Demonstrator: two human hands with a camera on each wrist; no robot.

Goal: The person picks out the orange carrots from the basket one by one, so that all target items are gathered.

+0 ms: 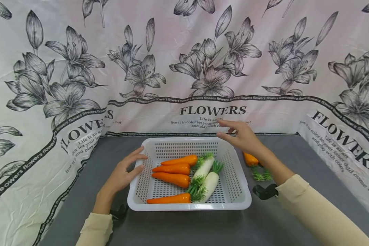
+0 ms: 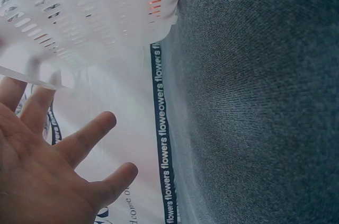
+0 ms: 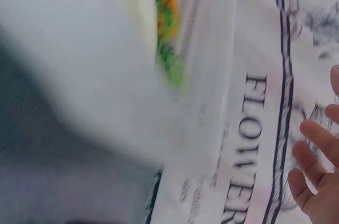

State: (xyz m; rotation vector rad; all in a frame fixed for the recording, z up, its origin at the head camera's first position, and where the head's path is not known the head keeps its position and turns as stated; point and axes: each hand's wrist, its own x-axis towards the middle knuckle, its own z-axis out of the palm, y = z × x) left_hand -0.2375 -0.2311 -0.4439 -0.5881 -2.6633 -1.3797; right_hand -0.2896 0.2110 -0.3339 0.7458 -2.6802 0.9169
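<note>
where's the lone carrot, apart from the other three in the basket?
In the head view, the lone carrot lies along the near wall of the white basket, left of centre, nearer the wearer than the three grouped carrots.

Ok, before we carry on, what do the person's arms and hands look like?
The left hand and right hand are bare, with no gloves or rings visible. The left sleeve and right sleeve are plain cream, ending short of the wrists. A black curved piece shows by the right cuff, another dark one by the left.
</note>
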